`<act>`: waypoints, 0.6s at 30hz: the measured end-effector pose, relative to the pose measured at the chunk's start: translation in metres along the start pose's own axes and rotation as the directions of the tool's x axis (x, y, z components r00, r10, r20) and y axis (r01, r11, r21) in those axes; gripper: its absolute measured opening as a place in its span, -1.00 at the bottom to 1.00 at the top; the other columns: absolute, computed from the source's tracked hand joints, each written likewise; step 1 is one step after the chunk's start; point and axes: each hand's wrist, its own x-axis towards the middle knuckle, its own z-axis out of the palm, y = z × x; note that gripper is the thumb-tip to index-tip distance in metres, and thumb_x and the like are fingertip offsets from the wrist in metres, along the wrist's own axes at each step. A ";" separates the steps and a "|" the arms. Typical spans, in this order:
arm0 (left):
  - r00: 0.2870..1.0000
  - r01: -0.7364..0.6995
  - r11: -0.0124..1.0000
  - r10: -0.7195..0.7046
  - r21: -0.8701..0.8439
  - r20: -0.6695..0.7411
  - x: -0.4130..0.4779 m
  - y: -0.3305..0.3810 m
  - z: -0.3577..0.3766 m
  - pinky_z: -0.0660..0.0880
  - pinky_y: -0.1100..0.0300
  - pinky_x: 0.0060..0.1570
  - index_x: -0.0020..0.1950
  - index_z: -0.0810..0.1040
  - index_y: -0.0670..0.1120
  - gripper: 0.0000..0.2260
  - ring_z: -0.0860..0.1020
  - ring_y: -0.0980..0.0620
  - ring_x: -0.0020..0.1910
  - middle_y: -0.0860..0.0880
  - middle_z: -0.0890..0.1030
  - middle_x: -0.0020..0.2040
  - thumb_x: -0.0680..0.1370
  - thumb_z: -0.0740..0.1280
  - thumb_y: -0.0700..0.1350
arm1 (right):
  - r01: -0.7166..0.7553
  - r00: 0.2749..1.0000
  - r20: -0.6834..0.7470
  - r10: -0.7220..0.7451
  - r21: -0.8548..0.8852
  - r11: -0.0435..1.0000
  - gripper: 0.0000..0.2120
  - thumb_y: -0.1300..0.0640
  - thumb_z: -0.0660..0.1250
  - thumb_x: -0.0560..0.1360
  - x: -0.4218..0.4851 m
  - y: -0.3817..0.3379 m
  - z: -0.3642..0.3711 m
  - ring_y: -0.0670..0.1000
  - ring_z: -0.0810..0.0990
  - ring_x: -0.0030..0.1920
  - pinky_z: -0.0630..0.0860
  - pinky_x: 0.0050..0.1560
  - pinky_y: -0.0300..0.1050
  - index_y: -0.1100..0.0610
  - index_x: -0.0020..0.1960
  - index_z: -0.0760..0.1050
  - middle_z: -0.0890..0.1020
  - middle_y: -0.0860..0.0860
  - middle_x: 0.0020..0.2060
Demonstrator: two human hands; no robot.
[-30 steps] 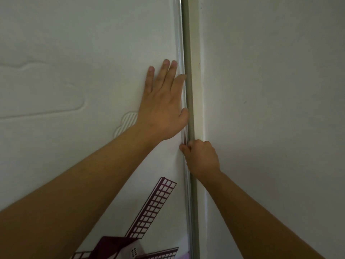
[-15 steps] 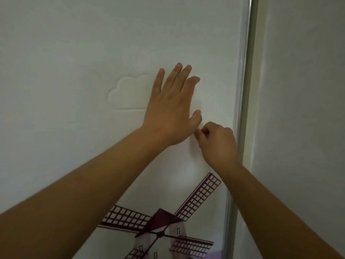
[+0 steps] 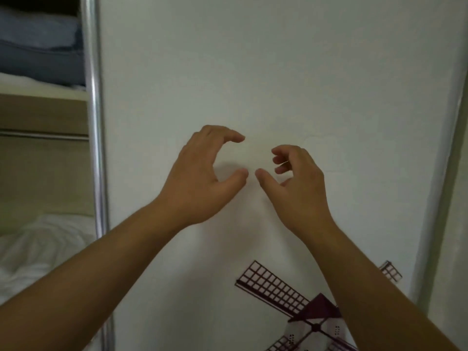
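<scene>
A white sliding wardrobe door (image 3: 266,72) with a dark red windmill picture (image 3: 304,312) fills the middle of the view. My left hand (image 3: 200,178) hovers in front of the door with loosely curved fingers and holds nothing. Beside it, my right hand (image 3: 296,183) also has relaxed, curled fingers and holds nothing. The two thumbs almost meet. Whether either hand touches the door surface is unclear.
The door's metal edge strip (image 3: 95,122) runs down the left. Past it the wardrobe stands open, with folded blue bedding (image 3: 40,51) on a wooden shelf (image 3: 43,112) and white fabric (image 3: 43,249) below. Another metal frame strip (image 3: 445,173) and a white wall lie right.
The door has slid right relative to the view, exposing the wardrobe inside on the left. My left hand lifted off its flat press, and my right hand let go and opened.
</scene>
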 end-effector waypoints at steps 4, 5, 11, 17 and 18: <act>0.997 0.071 0.997 -0.070 0.026 -0.018 -0.024 -0.036 -0.068 0.47 0.04 0.28 0.36 0.47 0.07 -0.57 0.47 0.12 0.29 0.13 0.49 0.29 0.50 0.38 0.08 | 0.056 0.998 0.016 -0.057 0.071 0.996 -0.64 -0.05 0.46 0.50 -0.008 -0.062 0.047 -0.21 0.54 0.01 0.56 -0.06 -0.25 -0.09 0.25 0.45 0.53 -0.15 0.08; 0.996 0.084 0.996 -0.084 0.031 -0.021 -0.028 -0.043 -0.083 0.48 0.07 0.27 0.37 0.47 0.09 -0.57 0.47 0.13 0.29 0.14 0.49 0.29 0.51 0.38 0.09 | 0.067 0.997 0.017 -0.069 0.084 0.994 -0.65 -0.06 0.46 0.51 -0.010 -0.075 0.057 -0.21 0.54 0.01 0.56 -0.06 -0.27 -0.10 0.24 0.45 0.53 -0.16 0.07; 0.988 0.144 0.984 -0.137 0.101 -0.076 -0.045 -0.074 -0.158 0.45 0.18 0.22 0.37 0.45 0.15 -0.55 0.47 0.16 0.27 0.16 0.48 0.30 0.49 0.35 0.14 | 0.146 0.988 0.022 -0.152 0.166 0.975 -0.65 -0.07 0.47 0.51 -0.016 -0.147 0.116 -0.23 0.54 0.00 0.55 -0.09 -0.31 -0.10 0.24 0.46 0.54 -0.17 0.07; 0.984 0.137 0.976 -0.114 0.171 -0.140 -0.053 -0.093 -0.209 0.45 0.23 0.18 0.37 0.49 0.06 -0.56 0.50 0.16 0.25 0.14 0.52 0.24 0.51 0.37 0.10 | 0.233 0.967 0.030 -0.252 0.286 0.930 -0.65 -0.05 0.47 0.51 -0.009 -0.192 0.154 -0.21 0.54 0.01 0.55 -0.10 -0.31 -0.08 0.24 0.47 0.52 -0.19 0.05; 0.982 0.140 0.973 -0.113 0.183 -0.148 -0.054 -0.096 -0.216 0.45 0.23 0.19 0.37 0.50 0.05 -0.57 0.50 0.17 0.25 0.14 0.52 0.23 0.50 0.38 0.08 | 0.242 0.964 0.034 -0.265 0.310 0.919 -0.66 -0.03 0.47 0.51 -0.008 -0.197 0.158 -0.20 0.54 0.01 0.55 -0.09 -0.30 -0.07 0.24 0.48 0.53 -0.17 0.04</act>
